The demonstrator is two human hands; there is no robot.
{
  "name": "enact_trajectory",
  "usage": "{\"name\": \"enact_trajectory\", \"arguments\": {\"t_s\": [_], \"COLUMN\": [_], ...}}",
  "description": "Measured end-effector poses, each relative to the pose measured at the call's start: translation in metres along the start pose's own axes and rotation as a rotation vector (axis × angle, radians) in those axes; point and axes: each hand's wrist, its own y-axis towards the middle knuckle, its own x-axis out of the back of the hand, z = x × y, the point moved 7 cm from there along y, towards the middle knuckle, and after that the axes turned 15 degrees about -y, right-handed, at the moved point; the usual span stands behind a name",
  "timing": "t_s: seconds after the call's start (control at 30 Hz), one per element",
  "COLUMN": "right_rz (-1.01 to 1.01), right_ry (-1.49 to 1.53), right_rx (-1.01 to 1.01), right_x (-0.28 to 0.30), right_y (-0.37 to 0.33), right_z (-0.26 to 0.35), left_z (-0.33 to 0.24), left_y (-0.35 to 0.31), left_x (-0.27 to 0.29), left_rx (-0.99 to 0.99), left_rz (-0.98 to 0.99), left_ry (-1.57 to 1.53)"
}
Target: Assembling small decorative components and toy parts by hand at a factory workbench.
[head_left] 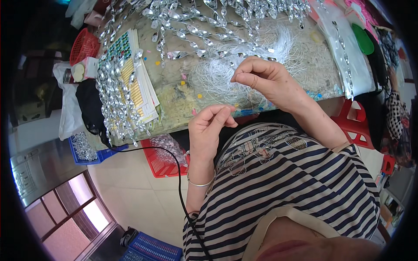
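Worktable (172, 102): spreads before the person.
Clear thread heap (211, 80): near the table's close edge, apparently for reach; its bundled end points away, slightly right.
Silver twisted strand (191, 55): across the heap's far side, long axis left-right.
Right hand (273, 83): above the heap, pinched.
Left hand (207, 126): apart, nearer the body, also pinched; whether either grips thread, I can't tell.

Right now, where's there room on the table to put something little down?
The barest patch of table lies between the stacked cards and the tangled clear threads, with only small coloured bits there. It's crowded along the far side, under twisted silver strands, and around the right hand, beside those threads.
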Motion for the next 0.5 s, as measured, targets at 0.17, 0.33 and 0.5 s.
{"name": "enact_trajectory", "arguments": {"t_s": [0.17, 0.33, 0.5], "right_rz": [0.002, 0.04, 0.053], "right_ry": [0.115, 0.257, 0.317], "right_rx": [-0.02, -0.142, -0.174], "right_x": [0.0006, -0.0035, -0.0058], "right_y": [0.0008, 0.0019, 0.0021], "right_z": [-0.0009, -0.0004, -0.0036], "left_z": [0.0048, 0.0076, 0.0078], "left_y": [0.0003, -0.0002, -0.0005], "left_x": [-0.0011, -0.0024, -0.0071], "left_rx": [0.038, 0.075, 0.1], "left_rz": [-0.001, 0.017, 0.064], "left_ry": [-0.015, 0.0, -0.007]}}
